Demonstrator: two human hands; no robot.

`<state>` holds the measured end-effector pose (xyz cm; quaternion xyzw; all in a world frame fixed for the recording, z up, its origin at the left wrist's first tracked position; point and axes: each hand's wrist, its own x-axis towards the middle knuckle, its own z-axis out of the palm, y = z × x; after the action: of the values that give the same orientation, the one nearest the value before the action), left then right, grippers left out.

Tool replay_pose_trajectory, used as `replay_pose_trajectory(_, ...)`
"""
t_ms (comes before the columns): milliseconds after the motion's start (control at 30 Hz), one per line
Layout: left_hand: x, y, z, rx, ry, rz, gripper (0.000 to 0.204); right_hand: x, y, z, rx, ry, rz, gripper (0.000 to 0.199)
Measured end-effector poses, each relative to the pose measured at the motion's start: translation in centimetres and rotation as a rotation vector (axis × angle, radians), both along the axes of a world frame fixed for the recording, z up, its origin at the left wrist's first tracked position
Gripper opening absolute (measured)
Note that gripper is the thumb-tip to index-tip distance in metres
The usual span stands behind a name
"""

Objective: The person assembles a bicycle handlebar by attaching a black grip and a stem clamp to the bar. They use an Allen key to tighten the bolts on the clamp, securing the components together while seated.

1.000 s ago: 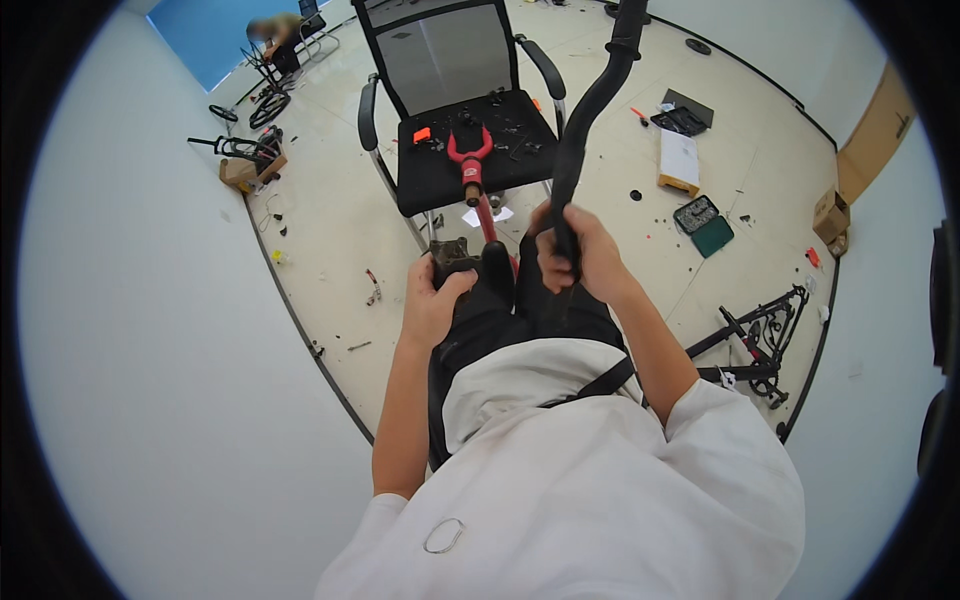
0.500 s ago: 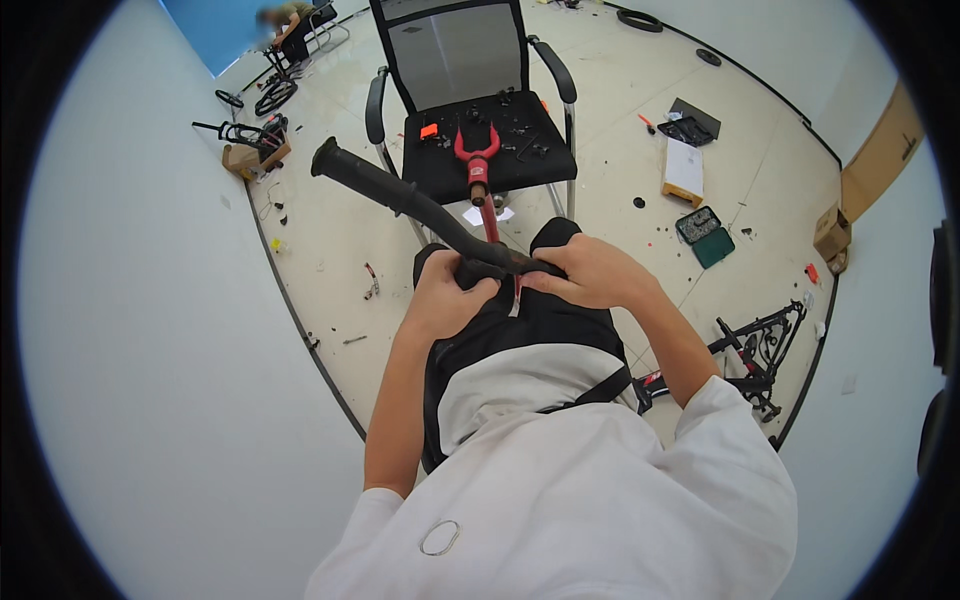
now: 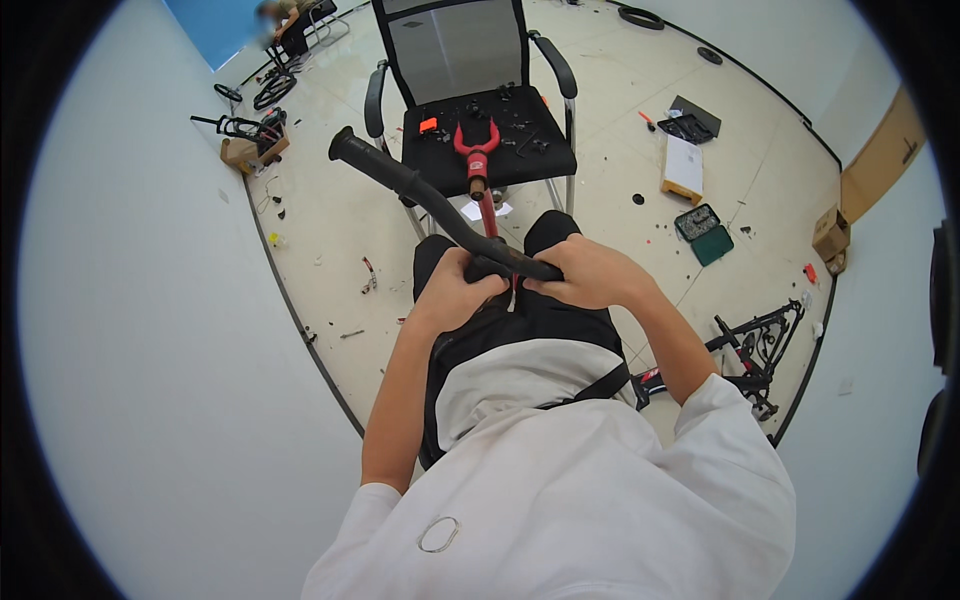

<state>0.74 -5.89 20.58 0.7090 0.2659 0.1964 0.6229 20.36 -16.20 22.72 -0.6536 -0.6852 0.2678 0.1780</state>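
A black bicycle handlebar (image 3: 440,208) slants across my lap, its ribbed grip (image 3: 372,160) pointing up and left. My right hand (image 3: 590,272) is closed around the bar's lower right end. Beside it, my left hand (image 3: 458,294) closes on a dark rounded piece (image 3: 486,268) just under the bar; its kind is hard to make out, as fingers cover part of it. Ahead of my hands, a red fork (image 3: 478,160) lies at the front of the chair seat, prongs away from me. A red tube (image 3: 489,215) runs below it toward my knees, partly hidden by the bar.
The black mesh chair (image 3: 465,60) faces me, small parts and an orange item (image 3: 429,125) on its seat. At right are a black bicycle frame (image 3: 760,350), a green case (image 3: 712,244) and a flat box (image 3: 683,168). Another person (image 3: 285,25) sits far left.
The handlebar has turned a little, its grip end shifting right and slightly upward. Both hands keep their hold and stay close to where they were.
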Motion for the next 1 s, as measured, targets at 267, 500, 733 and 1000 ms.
replay_pose_trajectory(267,0.1,-0.1,-2.1,-0.114,-0.046,-0.051,0.023,0.0,0.7,-1.9,0.005,0.132,0.059,0.024)
replay_pose_trajectory(500,0.3,0.0,-3.5,-0.208,-0.172,-0.126,0.032,0.2,0.2,-1.2,0.009,-0.006,0.066,0.019)
replay_pose_trajectory(733,1.7,-1.4,-2.6,-0.212,-0.351,0.007,0.024,0.5,0.3,-1.2,0.021,-0.065,0.054,0.018)
replay_pose_trajectory(1000,1.4,-1.6,-5.1,-0.168,-0.359,0.081,0.016,0.6,0.6,-2.8,0.078,-0.023,0.128,0.023)
